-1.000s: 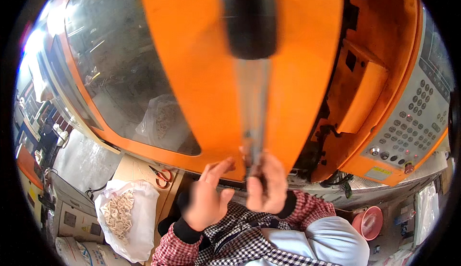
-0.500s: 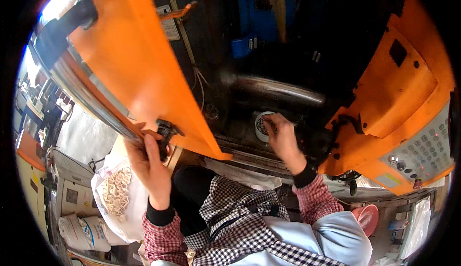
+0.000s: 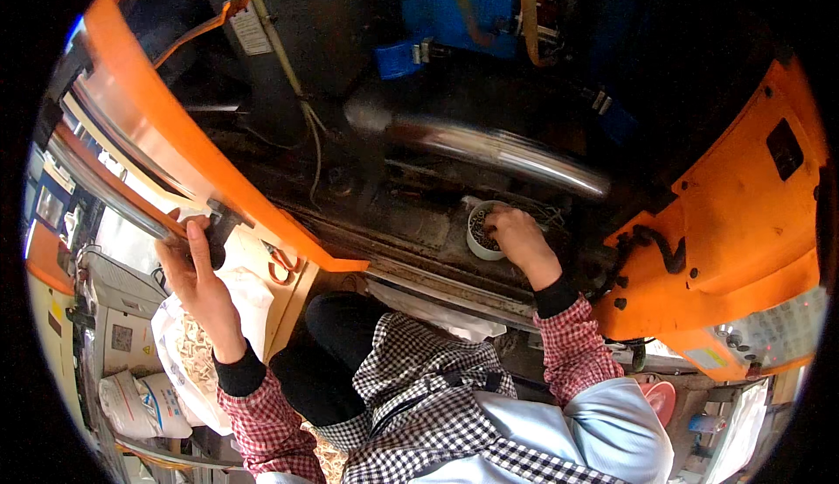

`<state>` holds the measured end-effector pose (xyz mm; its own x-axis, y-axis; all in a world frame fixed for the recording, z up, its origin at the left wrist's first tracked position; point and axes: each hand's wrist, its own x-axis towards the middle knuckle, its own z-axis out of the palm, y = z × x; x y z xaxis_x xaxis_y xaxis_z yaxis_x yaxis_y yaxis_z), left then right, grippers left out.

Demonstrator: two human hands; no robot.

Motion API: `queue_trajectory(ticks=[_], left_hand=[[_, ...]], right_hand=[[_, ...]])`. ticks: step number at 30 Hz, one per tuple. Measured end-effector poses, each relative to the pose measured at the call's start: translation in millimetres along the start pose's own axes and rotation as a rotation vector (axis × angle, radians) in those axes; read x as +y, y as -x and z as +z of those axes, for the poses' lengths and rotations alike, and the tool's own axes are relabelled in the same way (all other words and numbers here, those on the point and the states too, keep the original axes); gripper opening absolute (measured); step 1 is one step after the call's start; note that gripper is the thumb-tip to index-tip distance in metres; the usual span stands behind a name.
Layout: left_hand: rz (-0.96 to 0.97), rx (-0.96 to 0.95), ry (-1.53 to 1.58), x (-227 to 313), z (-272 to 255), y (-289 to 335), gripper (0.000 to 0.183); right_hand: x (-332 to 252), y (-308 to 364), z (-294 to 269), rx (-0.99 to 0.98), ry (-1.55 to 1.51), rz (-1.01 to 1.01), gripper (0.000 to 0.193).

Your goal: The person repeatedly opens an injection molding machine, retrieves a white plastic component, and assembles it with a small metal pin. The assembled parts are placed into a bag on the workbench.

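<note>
My left hand (image 3: 203, 287) is at the lower end of a metal bar handle (image 3: 109, 191) on an orange machine door (image 3: 201, 156). Its thumb points up and its fingers curl round the bar, partly hidden. Inside the machine's opening, my right hand (image 3: 524, 243) reaches into a small white cup (image 3: 483, 252). Small dark metal parts (image 3: 479, 222) fill the cup. The right fingers are bent together over them, and their tips are hidden, so what they hold cannot be made out.
Behind the cup lies a shiny metal cylinder (image 3: 542, 165). An orange panel with buttons (image 3: 778, 331) stands at right. Near my left forearm sits a white bag (image 3: 249, 309) of small beige pieces. Orange-handled scissors (image 3: 281, 265) lie by the door, and a pink bowl (image 3: 660, 399) stands lower right.
The orange door has swung left together with my left hand, showing more of the machine's inside. My right fingers have gone deeper into the cup. The whole view has shifted a little.
</note>
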<state>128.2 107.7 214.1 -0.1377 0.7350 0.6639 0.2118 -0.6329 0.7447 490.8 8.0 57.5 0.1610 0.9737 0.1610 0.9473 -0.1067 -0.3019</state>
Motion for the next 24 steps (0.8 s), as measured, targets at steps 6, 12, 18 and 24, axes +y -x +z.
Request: queue_trajectory(ticks=[6,12,18,24], left_hand=[[0.410,0.314,-0.458,23,29,57,0.036],[-1.000,-0.793,0.565,-13,131,136,0.040],[-1.565,-0.460,1.085,-51,208,165,0.032],[-1.227,-0.502,1.078,-95,176,153,0.026]], right_hand=[[3,2,-4,0.083,-0.082,0.010,0.011],[-14,1,-23,0.235,-0.402,-0.156,0.010],[-50,6,-34,0.192,-0.272,-0.364,0.015],[-91,-8,-63,0.209,-0.205,-0.436,0.022]])
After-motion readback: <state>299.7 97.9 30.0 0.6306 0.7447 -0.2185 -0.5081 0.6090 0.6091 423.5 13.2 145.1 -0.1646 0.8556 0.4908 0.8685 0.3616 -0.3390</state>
